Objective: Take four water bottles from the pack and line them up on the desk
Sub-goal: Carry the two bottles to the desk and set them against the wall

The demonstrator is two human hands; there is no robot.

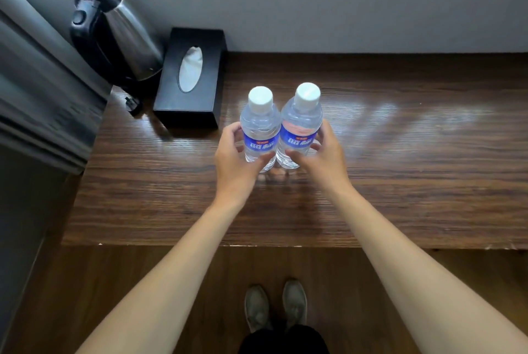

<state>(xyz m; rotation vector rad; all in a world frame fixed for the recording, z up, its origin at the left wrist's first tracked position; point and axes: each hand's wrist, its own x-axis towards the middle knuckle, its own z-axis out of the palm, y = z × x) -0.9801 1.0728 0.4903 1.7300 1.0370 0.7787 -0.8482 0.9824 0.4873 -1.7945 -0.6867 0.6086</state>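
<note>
Two clear water bottles with white caps and blue labels stand upright side by side, touching, on the dark wooden desk (400, 182). My left hand (234, 159) wraps around the left bottle (259, 122) at its label. The right bottle (303, 119) is held the same way by my right hand (325, 156). Both bottle bases look to be on or just at the desk surface; my fingers hide them partly. The pack is not in view.
A black tissue box (190, 79) lies left of the bottles, close to the left one. Behind it stands a steel kettle (120, 36) with a black handle. A grey curtain (37, 90) hangs at the left. The wall runs along the desk's back edge.
</note>
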